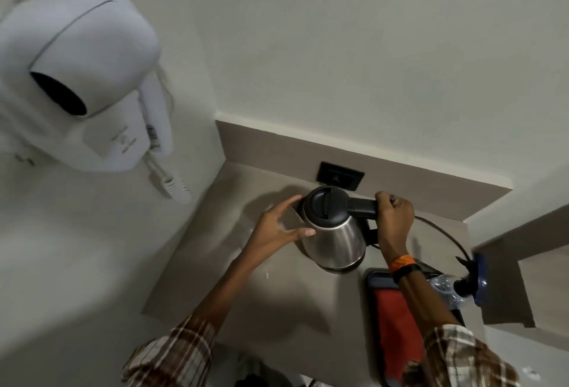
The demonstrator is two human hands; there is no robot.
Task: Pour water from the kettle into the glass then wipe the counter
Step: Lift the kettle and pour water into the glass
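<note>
Pale grey-beige stone forms the counter, which fills the lower middle of the view and meets a plain off-white wall behind it. At about ten o'clock, a large white wall-mounted hair dryer hangs close to the camera, its dark nozzle facing outward and a coiled cord trailing below.

Near the centre sits the kettle, brushed steel with a black lid and black handle, resting on its base on the counter. It appears to lean slightly toward the camera. A black wall socket sits just behind it at twelve o'clock, and a black cable curves away toward three o'clock.

The right hand is wrapped closed around the kettle's handle, at the kettle's three o'clock side; an orange band and a black band circle that wrist. The left hand is spread open at the kettle's nine o'clock side, thumb and fingers cupping toward the steel body, the thumb tip touching it. Both arms wear plaid sleeves.

At five o'clock a dark tray holds a red cloth and a clear plastic bottle. The glass cannot be clearly made out.
</note>
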